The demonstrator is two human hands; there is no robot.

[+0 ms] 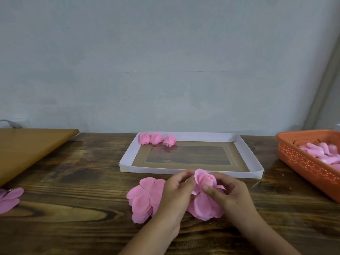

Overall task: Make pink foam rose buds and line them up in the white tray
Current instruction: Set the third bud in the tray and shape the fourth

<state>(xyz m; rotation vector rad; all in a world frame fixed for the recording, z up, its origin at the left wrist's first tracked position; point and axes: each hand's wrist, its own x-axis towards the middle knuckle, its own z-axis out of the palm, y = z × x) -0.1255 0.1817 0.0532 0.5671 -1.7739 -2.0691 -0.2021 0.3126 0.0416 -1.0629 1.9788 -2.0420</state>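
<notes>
Two bare forearms reach up from the bottom edge, and the fingers of both hands meet over a half-made bud [205,179] just in front of the white tray [253,159]. The left hand [176,188] has its fingers curled, thumb and fingertips pinching a pale pink petal against the bud's left side. The right hand [228,192] also has curled fingers, its thumb pressing across the front of the bud while the others cup it from behind. Below the bud, loose petals of the same flower blank [204,207] hang down between the palms. Just left of the left hand, a stack of pink foam petal blanks [141,197] lies flat on the dark wooden desk [73,181]. Inside the tray, three finished buds [156,138] sit side by side along the far wall at the left corner, leaving most of the row open. To the right, an orange perforated basket [301,162] holds more pink foam pieces. A few more pink petals [9,199] lie at the left edge of the desk, beneath a lighter brown board [33,144]. To do this step well, each petal probably wants wrapping snugly round the centre with an overlap, the base held firm so the bud does not spring open.
</notes>
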